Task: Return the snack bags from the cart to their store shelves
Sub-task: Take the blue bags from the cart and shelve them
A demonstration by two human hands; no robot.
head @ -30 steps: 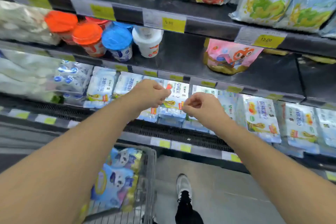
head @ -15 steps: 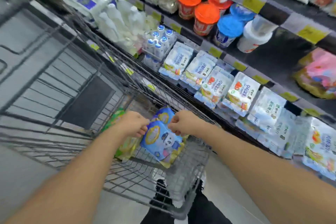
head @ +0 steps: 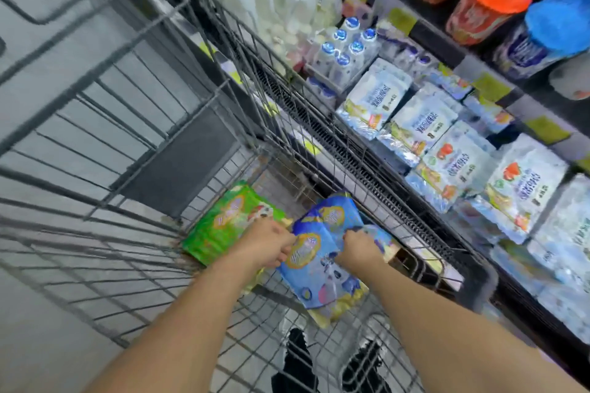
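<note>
Inside the wire cart (head: 134, 124) lies a blue snack bag (head: 319, 271) with a cartoon print, and both my hands grip its top edge. My left hand (head: 266, 244) pinches its left corner. My right hand (head: 359, 247) is clenched on its right corner. A second blue bag (head: 335, 210) lies just behind it, partly covered. A green snack bag (head: 230, 220) rests to the left on the cart floor, partly under my left hand.
Store shelves run along the right, with white-and-blue pouches (head: 427, 134), small bottles (head: 344, 51), and orange-lidded (head: 491, 0) and blue-lidded tubs (head: 555, 29) above. The cart's dark handle (head: 482, 284) sits near my right forearm. My shoes (head: 297, 348) show through the mesh.
My hands dropped from the shelf pouches into the cart and closed on the blue bag. The view swung left and down, closer to the cart.
</note>
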